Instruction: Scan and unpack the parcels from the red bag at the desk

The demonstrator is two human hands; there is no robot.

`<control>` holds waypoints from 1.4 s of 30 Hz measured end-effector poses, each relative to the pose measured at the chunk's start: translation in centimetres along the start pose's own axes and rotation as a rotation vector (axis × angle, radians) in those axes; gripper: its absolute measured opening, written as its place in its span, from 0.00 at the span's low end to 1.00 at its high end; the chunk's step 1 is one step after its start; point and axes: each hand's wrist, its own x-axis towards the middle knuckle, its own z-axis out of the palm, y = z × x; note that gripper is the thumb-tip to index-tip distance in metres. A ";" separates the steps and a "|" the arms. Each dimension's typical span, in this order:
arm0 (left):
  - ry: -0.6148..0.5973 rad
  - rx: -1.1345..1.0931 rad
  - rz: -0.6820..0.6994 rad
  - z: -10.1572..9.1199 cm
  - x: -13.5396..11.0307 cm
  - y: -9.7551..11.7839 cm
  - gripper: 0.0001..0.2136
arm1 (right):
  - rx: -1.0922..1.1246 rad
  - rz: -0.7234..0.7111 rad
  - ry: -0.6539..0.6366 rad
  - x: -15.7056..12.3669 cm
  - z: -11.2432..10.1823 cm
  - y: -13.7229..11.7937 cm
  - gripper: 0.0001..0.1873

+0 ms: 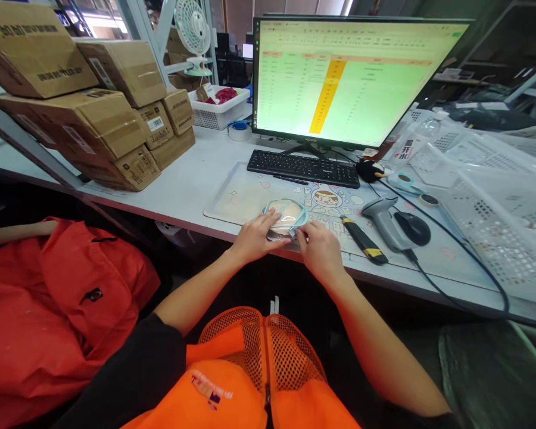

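Observation:
A small flat item in clear wrapping with a light blue rim lies on the desk mat near the desk's front edge. My left hand rests on its near left side, fingers curled over the edge. My right hand pinches its near right corner. Both hands grip the wrapped item.
Keyboard and monitor stand behind the mat. A yellow-black utility knife, barcode scanner and mouse lie to the right. White baskets fill the right side, cardboard boxes the left. A red bag sits below left.

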 end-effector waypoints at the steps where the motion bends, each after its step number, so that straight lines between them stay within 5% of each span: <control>1: 0.004 0.002 0.004 0.1 0.0 0.1 0.34 | -0.015 -0.001 0.020 -0.2 0.2 0.1 0.11; 6: 0.021 -0.031 0.024 -0.1 -0.4 0.4 0.32 | -0.101 -0.045 0.133 -1.0 1.0 0.4 0.11; 13: 0.022 -0.192 0.058 -0.7 -1.8 -0.4 0.29 | -0.143 -0.094 0.121 -0.5 0.3 3.2 0.11; 20: -0.087 -0.486 0.318 -3.7 -1.6 -2.2 0.31 | 0.176 -0.061 0.071 3.5 -3.2 8.3 0.09; 26: -0.197 -0.047 0.150 -7.8 1.5 -2.7 0.26 | 0.264 -0.019 0.164 3.8 -3.8 5.9 0.10; 32: -0.005 -0.168 0.323 -5.9 5.1 0.1 0.27 | 0.294 -0.150 0.077 3.1 -1.8 2.1 0.12; 36: -0.214 -0.241 0.348 -4.9 7.2 -0.4 0.27 | 0.286 -0.145 0.082 2.9 -1.7 2.3 0.11; 38: -0.255 -0.189 0.306 -4.7 7.4 -0.3 0.34 | 0.279 -0.153 0.081 2.8 -1.9 2.9 0.10; 42: -0.080 0.095 0.362 -5.5 7.2 0.9 0.34 | 0.200 -0.240 0.049 2.6 -2.3 3.3 0.11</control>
